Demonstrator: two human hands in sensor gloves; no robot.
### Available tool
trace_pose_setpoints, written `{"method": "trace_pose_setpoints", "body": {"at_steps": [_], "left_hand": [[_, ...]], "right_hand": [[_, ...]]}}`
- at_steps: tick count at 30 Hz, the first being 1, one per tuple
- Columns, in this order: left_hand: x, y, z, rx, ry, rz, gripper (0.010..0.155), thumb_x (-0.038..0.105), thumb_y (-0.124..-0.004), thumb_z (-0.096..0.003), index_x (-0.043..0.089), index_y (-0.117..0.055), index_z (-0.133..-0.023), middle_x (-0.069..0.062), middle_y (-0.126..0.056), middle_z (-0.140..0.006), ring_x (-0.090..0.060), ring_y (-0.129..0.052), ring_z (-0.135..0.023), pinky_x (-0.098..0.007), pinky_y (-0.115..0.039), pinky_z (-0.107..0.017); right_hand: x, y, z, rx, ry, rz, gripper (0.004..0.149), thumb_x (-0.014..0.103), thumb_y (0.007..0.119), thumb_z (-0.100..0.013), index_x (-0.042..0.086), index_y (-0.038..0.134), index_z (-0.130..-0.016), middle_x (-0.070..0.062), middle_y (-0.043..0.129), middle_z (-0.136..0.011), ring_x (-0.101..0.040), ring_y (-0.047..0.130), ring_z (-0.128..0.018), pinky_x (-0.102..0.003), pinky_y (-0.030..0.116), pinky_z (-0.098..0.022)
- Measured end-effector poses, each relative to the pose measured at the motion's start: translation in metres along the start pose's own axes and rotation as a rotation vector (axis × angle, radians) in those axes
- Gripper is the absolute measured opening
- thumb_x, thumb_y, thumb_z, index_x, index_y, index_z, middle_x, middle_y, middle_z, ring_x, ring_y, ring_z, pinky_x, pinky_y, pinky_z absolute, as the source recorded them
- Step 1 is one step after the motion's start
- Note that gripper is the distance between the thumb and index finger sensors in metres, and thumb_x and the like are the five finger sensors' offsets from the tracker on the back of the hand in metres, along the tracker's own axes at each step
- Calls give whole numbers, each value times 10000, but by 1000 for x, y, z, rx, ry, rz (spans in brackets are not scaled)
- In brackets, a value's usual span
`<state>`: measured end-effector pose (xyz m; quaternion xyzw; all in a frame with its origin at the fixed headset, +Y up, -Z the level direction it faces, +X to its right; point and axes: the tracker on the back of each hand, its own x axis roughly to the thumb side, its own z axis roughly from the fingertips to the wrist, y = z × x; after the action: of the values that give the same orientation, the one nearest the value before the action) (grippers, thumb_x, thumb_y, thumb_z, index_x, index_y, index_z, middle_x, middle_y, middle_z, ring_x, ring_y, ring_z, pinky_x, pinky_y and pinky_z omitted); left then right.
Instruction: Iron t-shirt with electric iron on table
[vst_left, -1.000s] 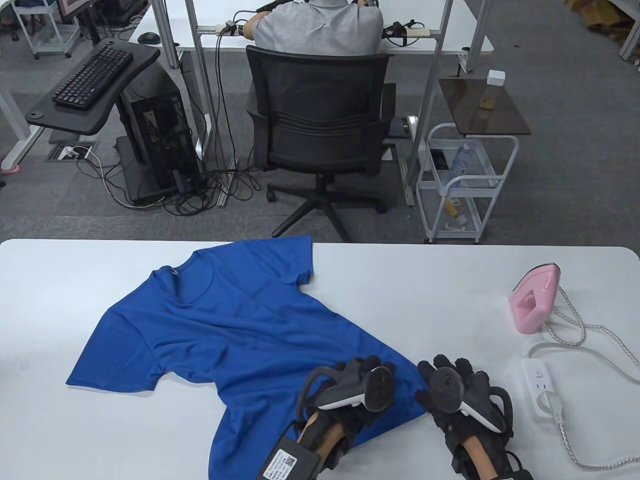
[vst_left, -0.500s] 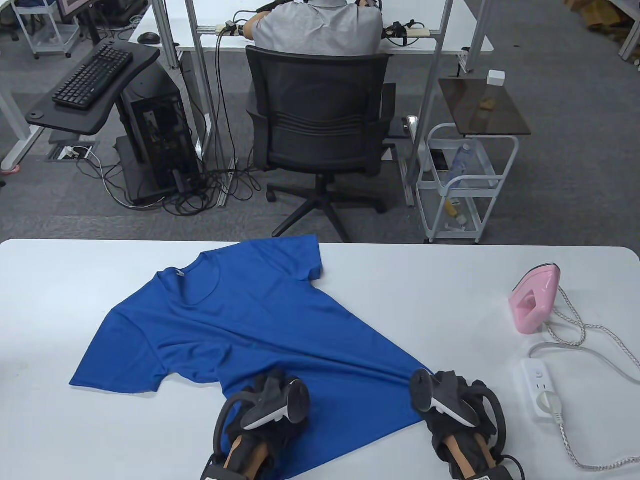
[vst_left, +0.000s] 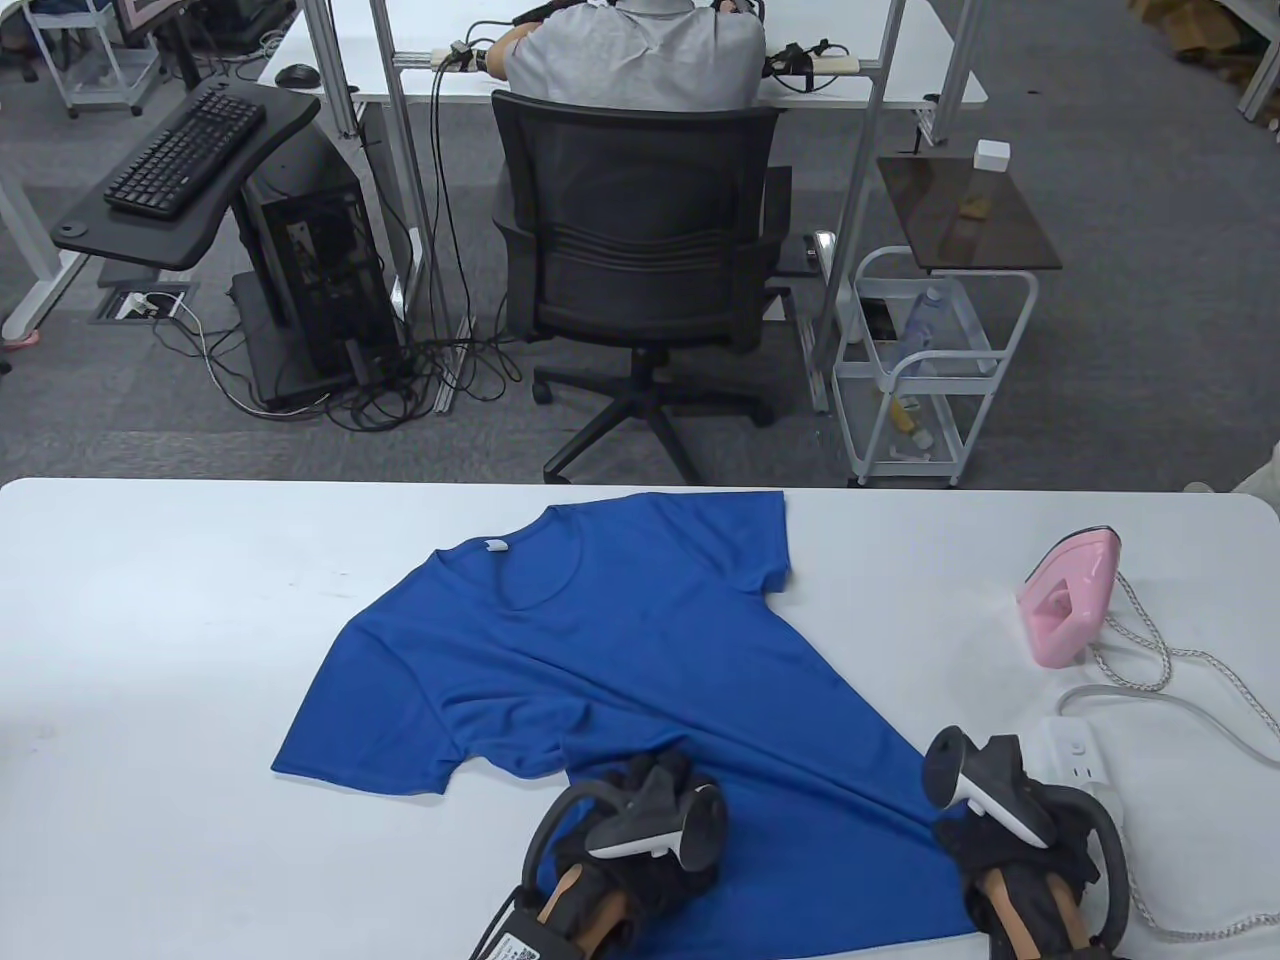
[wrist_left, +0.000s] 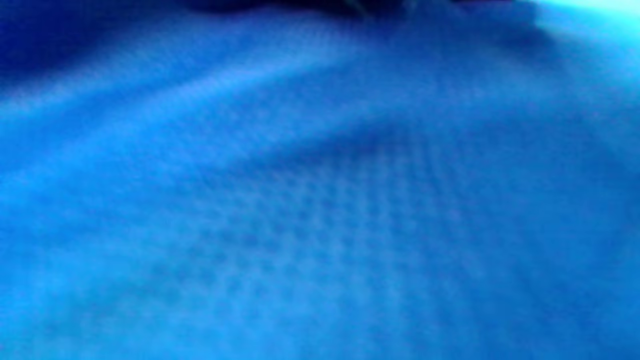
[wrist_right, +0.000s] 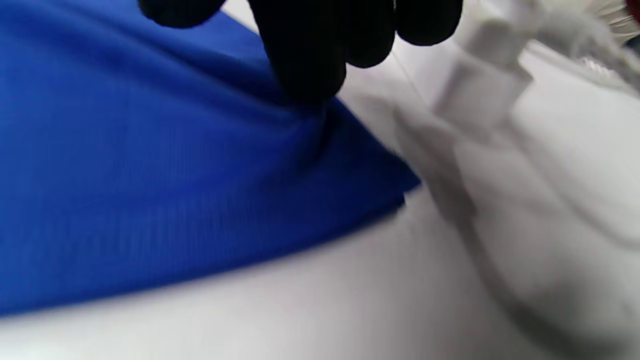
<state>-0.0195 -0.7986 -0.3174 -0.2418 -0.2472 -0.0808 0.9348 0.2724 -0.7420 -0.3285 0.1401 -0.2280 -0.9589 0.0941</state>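
Note:
A blue t-shirt (vst_left: 620, 650) lies spread on the white table (vst_left: 150, 620), collar toward the far edge. My left hand (vst_left: 645, 800) sits on its lower hem, fingers curled into the cloth under the tracker. The left wrist view is filled with blurred blue t-shirt fabric (wrist_left: 320, 200). My right hand (vst_left: 965, 840) holds the shirt's lower right corner. In the right wrist view its black fingers (wrist_right: 310, 75) pinch the t-shirt (wrist_right: 150, 175) near that corner. A pink iron (vst_left: 1068, 598) stands on its heel at the table's right side, apart from both hands.
A white power strip (vst_left: 1075, 755) lies just right of my right hand, with the iron's braided cord (vst_left: 1150, 650) looping beside it; the power strip (wrist_right: 500, 165) shows blurred in the right wrist view. Beyond the table a person sits on an office chair (vst_left: 635, 240).
Both hands have moved right along the near edge and the t-shirt has slid right with them. The right hand now lies close to the power strip.

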Motion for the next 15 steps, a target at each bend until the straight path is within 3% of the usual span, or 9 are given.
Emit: {"method": "trace_pose_setpoints", "body": {"at_steps": [3, 7, 15], "left_hand": [[-1, -4, 5, 3, -22, 0, 832, 606, -556, -476, 248, -199, -1137, -124, -199, -1199, -437, -303, -1099, -603, -401, -766], [-6, -7, 16, -40, -29, -30, 843, 610, -566, -475, 252, -181, -1134, -121, -197, -1189, -414, -296, -1101, -592, -400, -769], [-11, -15, 24, -29, -30, -6, 849, 612, -561, -474, 246, -171, -1133, -126, -183, -1185, -414, -273, -1100, -596, -382, -769]], "right_hand": [[24, -25, -9, -116, -101, -78, 636, 502, 647, -466, 154, 759, -986, -157, 663, -1092, -496, 661, -966, -738, 461, -680], [73, -52, -30, -162, -206, -150, 617, 495, 645, -468, 228, 692, -1023, -122, 595, -1133, -521, 618, -987, -743, 451, -680], [171, -62, -83, -38, -313, -176, 690, 494, 616, -460, 331, 378, -1087, -28, 304, -1198, -530, 330, -1066, -760, 320, -702]]}}
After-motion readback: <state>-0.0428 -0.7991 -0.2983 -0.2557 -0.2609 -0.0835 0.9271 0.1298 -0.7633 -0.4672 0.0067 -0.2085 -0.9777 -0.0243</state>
